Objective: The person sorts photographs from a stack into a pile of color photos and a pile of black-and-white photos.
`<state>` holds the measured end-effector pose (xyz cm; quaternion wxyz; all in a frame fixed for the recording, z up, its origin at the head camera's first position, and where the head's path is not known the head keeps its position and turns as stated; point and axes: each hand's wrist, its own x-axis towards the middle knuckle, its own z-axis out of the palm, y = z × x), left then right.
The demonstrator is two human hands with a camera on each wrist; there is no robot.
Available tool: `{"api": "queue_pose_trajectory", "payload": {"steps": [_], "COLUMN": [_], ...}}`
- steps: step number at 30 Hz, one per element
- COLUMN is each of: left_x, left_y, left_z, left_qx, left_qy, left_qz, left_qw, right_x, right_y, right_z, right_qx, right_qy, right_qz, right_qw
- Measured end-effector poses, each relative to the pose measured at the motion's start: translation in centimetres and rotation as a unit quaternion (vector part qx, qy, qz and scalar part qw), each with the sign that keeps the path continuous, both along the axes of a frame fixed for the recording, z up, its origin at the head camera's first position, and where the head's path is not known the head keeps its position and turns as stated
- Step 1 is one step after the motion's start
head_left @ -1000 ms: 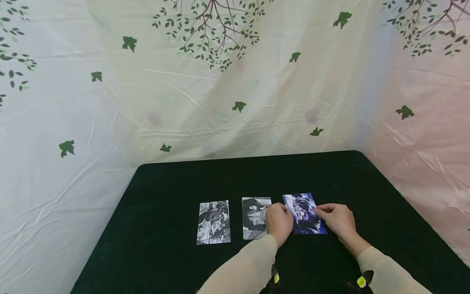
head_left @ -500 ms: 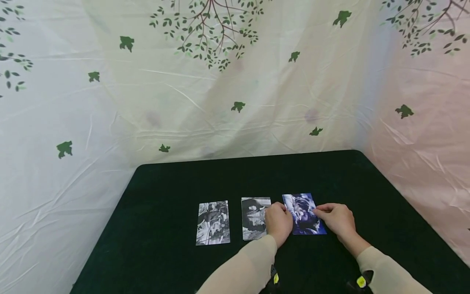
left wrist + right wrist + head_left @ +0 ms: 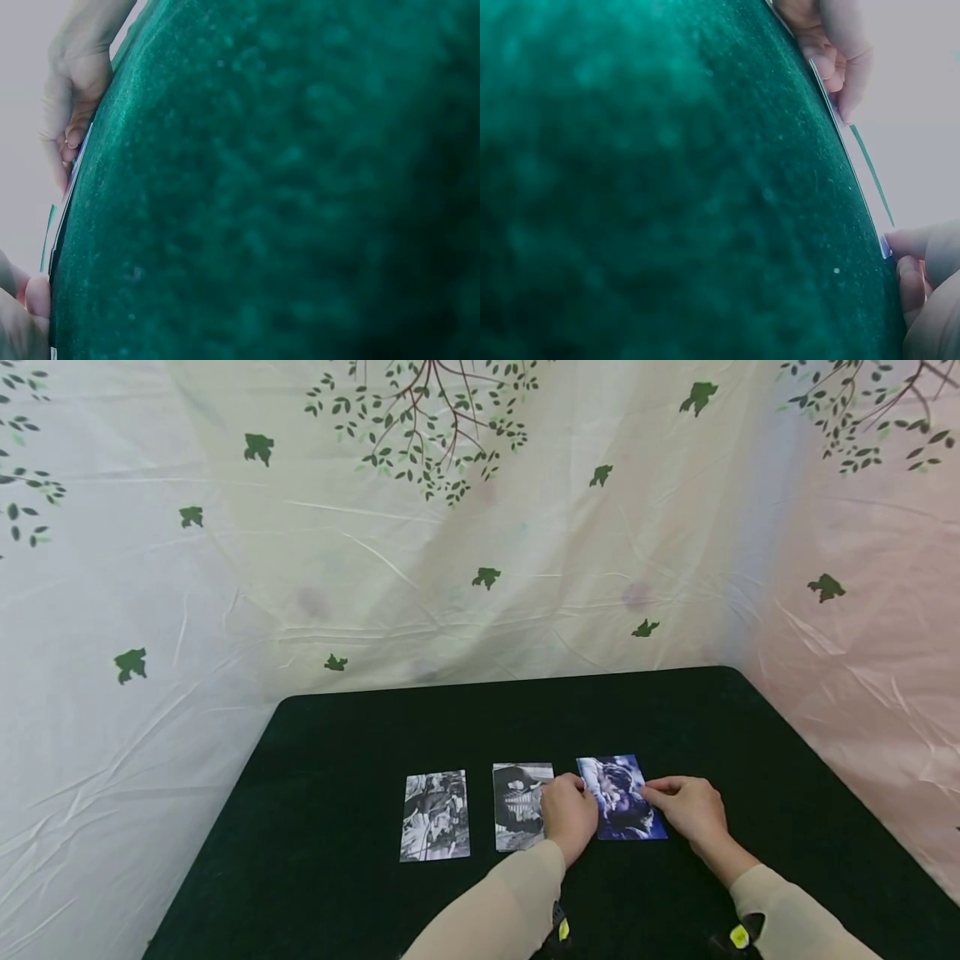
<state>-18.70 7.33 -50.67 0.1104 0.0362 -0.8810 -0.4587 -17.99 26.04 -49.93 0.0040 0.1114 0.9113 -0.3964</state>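
A blue-toned photo print lies on the dark green tabletop, rightmost of three prints in the head view. My right hand pinches its right edge between thumb and fingers. At its left edge, my left hand grips with curled fingers, and its fingertips are partly hidden from above. That hand also covers the right side of a black-and-white print. Seen edge-on in the right wrist view, the blue print spans between both hands, low against the cloth.
Another black-and-white print lies flat further left. The table has a dark green cloth surface with rounded far corners. Behind it hangs a pale curtain printed with leaves and branches.
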Motion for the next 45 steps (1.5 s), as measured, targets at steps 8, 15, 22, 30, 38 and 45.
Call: {"api": "queue_pose_trajectory", "payload": {"steps": [8,15,22,30,38,45], "left_x": [-0.3,-0.3,-0.4,0.7,1.4,1.9], "left_y": [-0.1,-0.4,-1.3,-6.7,-15.2,-16.5], "left_z": [-0.1,0.3,2.3,6.8,4.6,2.8], "left_qx": [-0.016,-0.004,0.058,0.158,0.01,-0.035], "left_qy": [0.012,-0.001,-0.065,-0.082,-0.005,-0.008], "left_qz": [-0.005,-0.011,-0.047,-0.113,-0.07,-0.073], "left_qw": [0.9998,0.9999,0.9951,0.9776,0.9975,0.9967], "right_x": [0.0,-0.1,-0.4,-0.4,0.2,0.2], "right_y": [-0.2,-0.4,0.1,0.8,-3.4,-10.1], "right_z": [0.2,0.2,0.7,1.4,3.3,4.0], "right_qx": [-0.005,0.001,0.009,-0.077,-0.053,0.016], "right_qy": [0.002,0.002,-0.012,-0.025,0.029,0.063], "right_qz": [-0.01,-0.006,0.031,0.031,0.078,0.193], "right_qw": [1.0,1.0,0.999,0.996,0.995,0.979]}}
